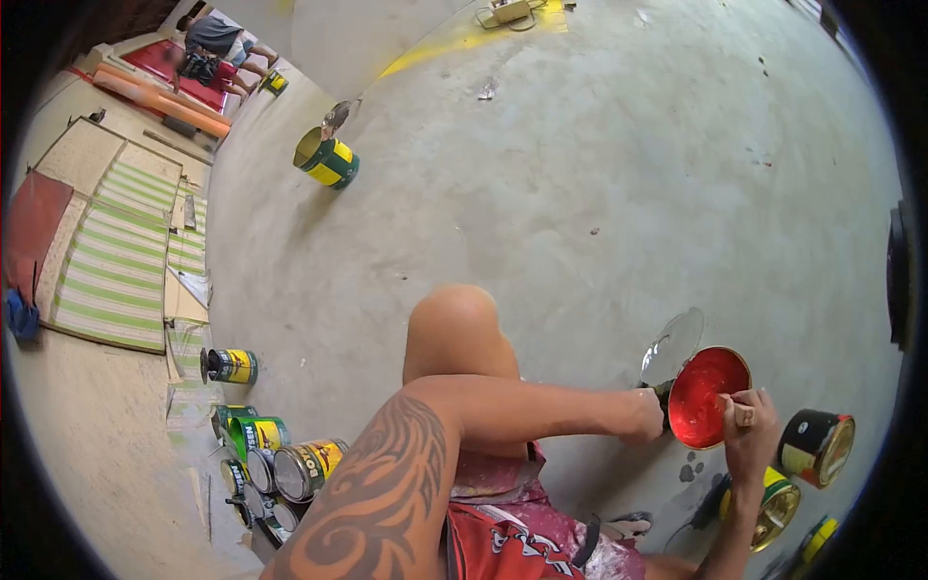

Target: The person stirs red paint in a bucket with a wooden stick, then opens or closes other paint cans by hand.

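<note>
An open tin of red paint (709, 394) stands on the concrete floor in front of me. My left hand (642, 415) grips the tin's side and steadies it. My right hand (749, 421) is closed on a wooden stick (740, 410) whose end dips into the red paint at the tin's right rim. The tin's round metal lid (672, 346) leans just behind and to the left of it. My bent knee (454, 324) is to the left of the tin.
Closed and open tins (817, 447) lie to the right, by my right arm. A cluster of several tins (275, 469) lies at lower left, one more (229, 365) beside striped panels (118, 256). A green-yellow tin (327, 159) stands farther off. A person (217, 46) crouches at top left.
</note>
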The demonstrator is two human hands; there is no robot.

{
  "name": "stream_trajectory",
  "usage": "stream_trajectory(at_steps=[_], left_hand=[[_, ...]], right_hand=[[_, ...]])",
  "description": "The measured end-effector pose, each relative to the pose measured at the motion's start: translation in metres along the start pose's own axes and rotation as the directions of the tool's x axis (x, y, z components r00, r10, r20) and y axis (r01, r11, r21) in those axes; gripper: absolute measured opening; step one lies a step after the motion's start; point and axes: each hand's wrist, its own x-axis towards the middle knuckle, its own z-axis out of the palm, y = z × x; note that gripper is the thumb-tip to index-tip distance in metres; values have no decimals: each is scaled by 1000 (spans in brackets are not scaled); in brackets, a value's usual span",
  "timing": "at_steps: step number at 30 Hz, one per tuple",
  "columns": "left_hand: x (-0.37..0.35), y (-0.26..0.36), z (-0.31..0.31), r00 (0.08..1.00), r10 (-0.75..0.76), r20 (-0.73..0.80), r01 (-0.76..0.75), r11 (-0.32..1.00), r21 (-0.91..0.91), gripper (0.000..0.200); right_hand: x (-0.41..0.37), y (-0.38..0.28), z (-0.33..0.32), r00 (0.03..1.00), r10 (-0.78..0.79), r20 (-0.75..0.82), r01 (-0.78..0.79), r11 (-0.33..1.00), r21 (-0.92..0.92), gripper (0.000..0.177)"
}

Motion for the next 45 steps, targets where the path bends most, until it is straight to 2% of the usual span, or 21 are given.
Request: stream_trajectory(at_steps=[2,4,6,8,9,10,12,16,20,22,24,25,26,28,31,36,38,40,42,44,45], left_hand=[[-3,-1,3,999,4,-53,-5,1000,-13,13],[-5,-1,3,994,8,-105,-11,1000,-25,12],[-5,-1,3,994,28,-105,-27,1000,15,13],[-3,-1,1,997,0,-74,0,1000,-2,15],[-2,-1,2,999,-22,-38,21,1000,-17,17],[-1,-1,3,999,-23,-40,22,1000,-17,17],[1,-1,3,998,8,-65,-9,1000,-7,18],[2,0,5,999,0,-53,1,1000,7,18],[6,-4,11,996,12,-87,-10,1000,22,18],[4,-4,9,997,12,-78,-10,1000,26,18],[2,-2,5,997,21,-80,-19,999,30,18],[4,-2,7,997,22,-80,-20,999,30,18],[7,-2,9,998,11,-55,-10,1000,19,18],[6,-1,6,1000,3,-30,-3,1000,12,18],[5,2,4,999,-32,-32,32,999,5,20],[1,0,1,999,-2,-34,2,1000,-1,26],[-2,2,-4,1000,-6,-19,6,1000,8,26],[-4,3,-7,1000,-9,-5,9,1000,16,26],[-5,3,-7,1000,-6,-21,6,1000,1,26],[2,3,-1,1000,-22,-14,22,1000,-9,26],[3,3,-1,999,-38,-7,38,999,-18,26]], right_hand=[[-2,-4,6,997,-63,-34,64,998,23,11],[-1,-6,8,993,-122,1,117,959,258,10],[-2,1,4,992,-117,43,100,950,295,11],[-3,4,-9,963,36,267,-112,955,275,10],[-3,12,-12,903,206,378,-347,869,354,11],[-3,18,-12,903,204,378,-344,870,353,11],[-2,19,-11,976,116,182,-149,973,176,9],[-1,-6,3,998,-60,-38,63,995,81,11],[-1,-7,8,987,-132,88,98,941,323,13],[-1,2,-2,978,-154,142,104,945,309,11],[-1,12,-18,892,177,417,-306,914,266,11],[1,16,-16,938,87,337,-168,961,219,14],[0,17,-13,938,88,336,-168,961,218,14],[1,-2,-8,995,36,89,-37,999,9,13],[1,-5,9,994,-113,8,111,985,129,14],[0,-3,-5,972,-138,191,74,948,309,12],[-1,11,-15,893,159,421,-285,923,257,10],[1,12,-17,887,199,417,-308,928,211,10],[2,8,-12,989,53,135,-52,999,-15,15],[3,-7,-6,995,51,86,-52,999,10,14],[3,-10,1,999,-30,31,27,996,85,14]])
